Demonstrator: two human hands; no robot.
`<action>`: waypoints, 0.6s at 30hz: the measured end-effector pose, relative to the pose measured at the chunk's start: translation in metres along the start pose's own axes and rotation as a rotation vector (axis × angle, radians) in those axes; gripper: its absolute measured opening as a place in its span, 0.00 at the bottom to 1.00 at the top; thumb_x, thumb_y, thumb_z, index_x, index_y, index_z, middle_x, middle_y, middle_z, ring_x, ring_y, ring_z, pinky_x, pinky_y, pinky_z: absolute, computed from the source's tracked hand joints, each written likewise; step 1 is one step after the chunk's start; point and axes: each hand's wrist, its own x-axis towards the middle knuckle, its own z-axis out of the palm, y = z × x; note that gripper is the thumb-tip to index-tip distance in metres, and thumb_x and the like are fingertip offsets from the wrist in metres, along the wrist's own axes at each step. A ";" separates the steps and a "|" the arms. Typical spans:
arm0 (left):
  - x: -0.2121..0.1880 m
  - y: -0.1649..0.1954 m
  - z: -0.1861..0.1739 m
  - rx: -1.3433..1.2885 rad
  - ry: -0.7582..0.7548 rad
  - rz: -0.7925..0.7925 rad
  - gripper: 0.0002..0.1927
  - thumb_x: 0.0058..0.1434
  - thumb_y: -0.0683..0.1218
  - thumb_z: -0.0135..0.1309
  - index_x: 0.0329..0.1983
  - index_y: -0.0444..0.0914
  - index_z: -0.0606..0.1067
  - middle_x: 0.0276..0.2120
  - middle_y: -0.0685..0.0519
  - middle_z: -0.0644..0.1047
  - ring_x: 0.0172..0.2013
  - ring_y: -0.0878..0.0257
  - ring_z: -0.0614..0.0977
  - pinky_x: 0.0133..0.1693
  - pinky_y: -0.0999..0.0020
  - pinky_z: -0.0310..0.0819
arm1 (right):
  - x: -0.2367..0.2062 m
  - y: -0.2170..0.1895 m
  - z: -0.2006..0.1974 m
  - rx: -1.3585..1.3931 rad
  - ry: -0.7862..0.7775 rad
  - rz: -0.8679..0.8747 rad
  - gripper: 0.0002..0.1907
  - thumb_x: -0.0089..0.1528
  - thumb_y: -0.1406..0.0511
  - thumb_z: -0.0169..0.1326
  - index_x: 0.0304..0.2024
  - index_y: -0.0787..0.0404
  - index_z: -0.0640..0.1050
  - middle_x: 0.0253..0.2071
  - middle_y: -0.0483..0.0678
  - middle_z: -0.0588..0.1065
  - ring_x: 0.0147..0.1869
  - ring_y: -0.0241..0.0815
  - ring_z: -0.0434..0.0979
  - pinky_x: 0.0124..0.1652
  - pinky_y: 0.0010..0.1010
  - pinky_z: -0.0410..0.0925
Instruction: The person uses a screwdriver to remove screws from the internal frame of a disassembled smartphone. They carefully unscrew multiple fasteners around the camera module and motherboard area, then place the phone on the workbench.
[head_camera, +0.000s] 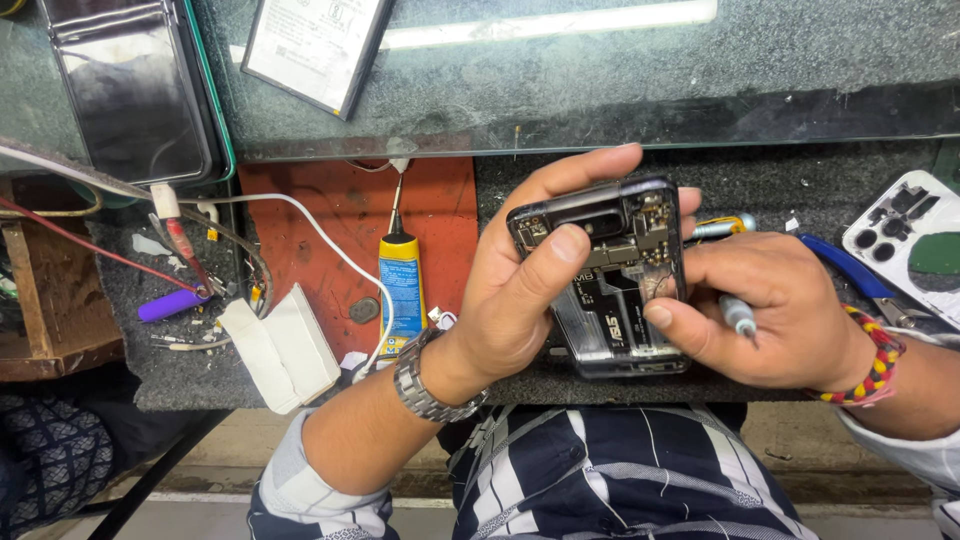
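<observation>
Gripping opened phone (615, 290): left hand (520, 290) clasping, right hand (770, 310) pinching screwdriver (738, 315)

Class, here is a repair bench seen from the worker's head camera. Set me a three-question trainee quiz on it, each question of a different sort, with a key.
1. True or false: the left hand grips the opened phone with its thumb across the exposed insides.
2. Multiple choice: the right hand holds A) tweezers B) a small screwdriver C) a brush.
3. Fill the gap: the blue and yellow glue tube lies on the ___ mat, to the left of the phone.

Key: 1 true. 2 B. 3 red.
</observation>
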 end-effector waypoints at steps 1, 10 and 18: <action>0.001 0.002 0.000 -0.019 -0.027 -0.015 0.32 0.79 0.56 0.46 0.76 0.31 0.56 0.65 0.34 0.71 0.61 0.52 0.75 0.66 0.58 0.70 | -0.001 0.001 0.000 0.003 -0.011 0.034 0.07 0.57 0.65 0.63 0.33 0.62 0.80 0.20 0.43 0.75 0.20 0.36 0.74 0.23 0.29 0.63; -0.003 -0.002 0.001 0.156 0.007 0.022 0.42 0.80 0.69 0.35 0.80 0.32 0.52 0.59 0.40 0.71 0.59 0.56 0.75 0.65 0.63 0.71 | 0.000 0.002 0.004 0.023 0.078 0.027 0.08 0.60 0.65 0.61 0.38 0.64 0.82 0.35 0.48 0.81 0.29 0.32 0.80 0.29 0.22 0.69; 0.000 -0.002 -0.001 0.043 -0.033 -0.028 0.39 0.80 0.65 0.33 0.80 0.32 0.49 0.67 0.38 0.67 0.64 0.54 0.73 0.70 0.61 0.68 | 0.002 0.002 0.004 -0.109 0.195 0.066 0.09 0.61 0.65 0.64 0.37 0.65 0.81 0.34 0.48 0.80 0.29 0.33 0.79 0.30 0.23 0.68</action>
